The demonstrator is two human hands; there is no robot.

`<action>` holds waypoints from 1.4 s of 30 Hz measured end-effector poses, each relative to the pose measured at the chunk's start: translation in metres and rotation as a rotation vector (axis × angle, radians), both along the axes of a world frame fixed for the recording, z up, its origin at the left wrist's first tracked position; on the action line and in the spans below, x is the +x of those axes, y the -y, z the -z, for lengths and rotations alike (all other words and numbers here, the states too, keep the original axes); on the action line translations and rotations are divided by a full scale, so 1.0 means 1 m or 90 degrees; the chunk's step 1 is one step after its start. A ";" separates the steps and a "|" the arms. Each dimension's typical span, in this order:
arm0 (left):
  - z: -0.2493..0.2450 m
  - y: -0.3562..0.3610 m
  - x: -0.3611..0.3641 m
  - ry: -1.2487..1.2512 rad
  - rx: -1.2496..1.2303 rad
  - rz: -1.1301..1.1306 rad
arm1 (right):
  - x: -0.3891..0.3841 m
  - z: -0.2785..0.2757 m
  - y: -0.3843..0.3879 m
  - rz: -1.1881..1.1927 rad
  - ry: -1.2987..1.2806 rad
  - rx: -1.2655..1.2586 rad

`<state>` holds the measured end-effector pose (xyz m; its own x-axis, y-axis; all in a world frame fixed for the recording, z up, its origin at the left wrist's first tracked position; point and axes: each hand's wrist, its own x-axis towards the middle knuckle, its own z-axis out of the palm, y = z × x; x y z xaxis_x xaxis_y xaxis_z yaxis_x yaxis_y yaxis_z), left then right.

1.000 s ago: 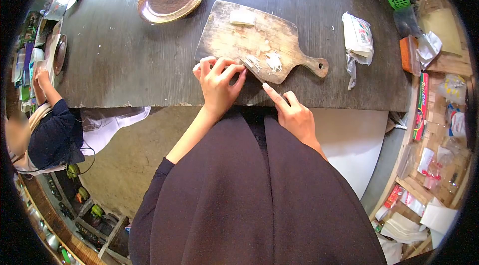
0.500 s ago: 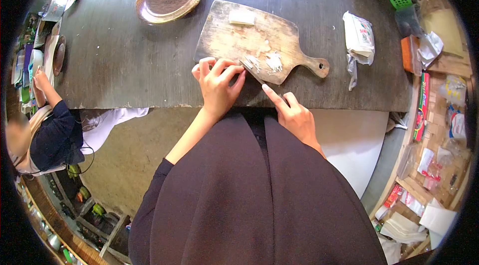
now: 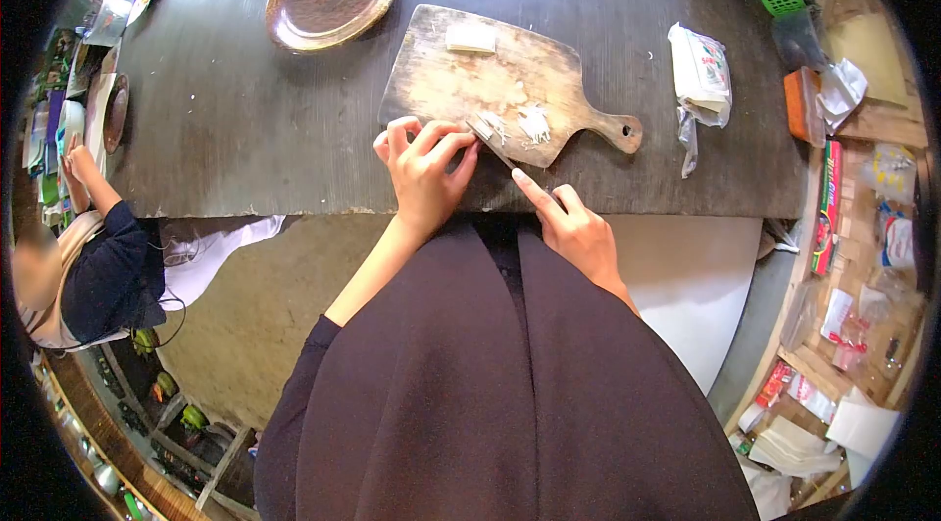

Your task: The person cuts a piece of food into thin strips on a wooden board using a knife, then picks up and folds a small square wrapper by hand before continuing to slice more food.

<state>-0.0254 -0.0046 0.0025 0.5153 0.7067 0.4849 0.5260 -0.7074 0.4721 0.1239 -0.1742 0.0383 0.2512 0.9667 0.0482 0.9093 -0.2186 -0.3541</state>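
1. The knife (image 3: 493, 144) lay with its blade across the near edge of the board (image 3: 441, 80), just beside a small heap of white slivers (image 3: 520, 124).
2. Handling, as judged: the slivers looked light, soft and easily scattered. The knife was stiff and sharp, best held by the handle, away from the edge.
3. The right hand (image 3: 576, 227) had its grip closed round the knife handle, with the index finger laid out along the spine.
4. The left hand (image 3: 423, 176) had its fingers curled, tips down at the board's edge and touching the blade's side. Whether its grip pinched a piece could not be told; the fingers hid it.
5. A white block (image 3: 471, 38) sat at the board's far end.
6. Elsewhere on the worktop (image 3: 245, 119) were a plate (image 3: 323, 16) of brown pieces and a bag (image 3: 701, 70).
7. Another person (image 3: 98, 271) sat at the left.
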 end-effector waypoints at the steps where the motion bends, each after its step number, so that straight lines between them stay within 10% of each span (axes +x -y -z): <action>1: 0.000 0.000 0.000 0.002 0.000 0.001 | 0.000 -0.001 0.000 0.000 0.000 -0.001; 42: 0.002 -0.001 -0.001 0.002 -0.012 0.000 | 0.001 -0.006 -0.001 -0.008 -0.023 -0.006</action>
<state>-0.0263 -0.0035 0.0008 0.5131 0.7159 0.4735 0.5248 -0.6982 0.4869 0.1248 -0.1728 0.0438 0.2401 0.9703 0.0302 0.8990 -0.2106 -0.3840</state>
